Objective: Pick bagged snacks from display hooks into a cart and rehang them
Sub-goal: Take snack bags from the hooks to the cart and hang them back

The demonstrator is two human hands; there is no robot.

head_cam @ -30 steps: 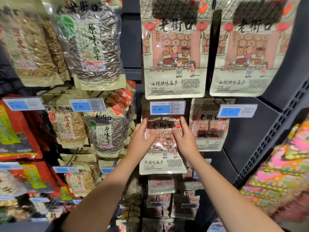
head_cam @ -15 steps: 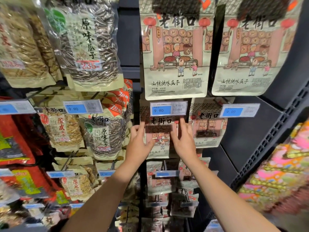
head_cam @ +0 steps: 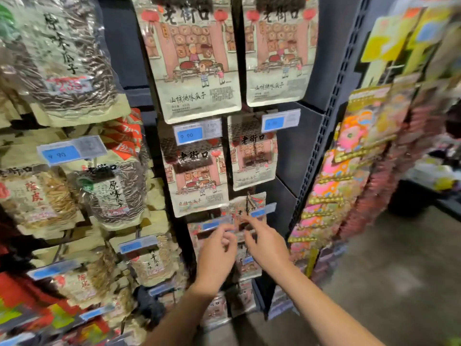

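Observation:
A cream and pink seed bag [head_cam: 197,181] hangs on its hook under a blue price tag [head_cam: 197,131], with no hand on it. Both hands are below it, in front of a lower row of small pink bags [head_cam: 245,211]. My left hand [head_cam: 217,255] hovers with loosely curled fingers by a low price tag [head_cam: 212,224] and holds nothing. My right hand [head_cam: 267,245] has its fingers spread and reaches toward the small bags, touching none that I can make out. No cart is in view.
Larger bags of the same kind [head_cam: 194,58] hang above. Clear seed bags [head_cam: 112,193] fill the hooks at left. A rack of bright snack packs [head_cam: 349,171] juts out at right, with bare floor [head_cam: 399,270] beyond.
Both hands have let go of the cream and pink bag, which now hangs free, and dropped to the row below. The view has swung right.

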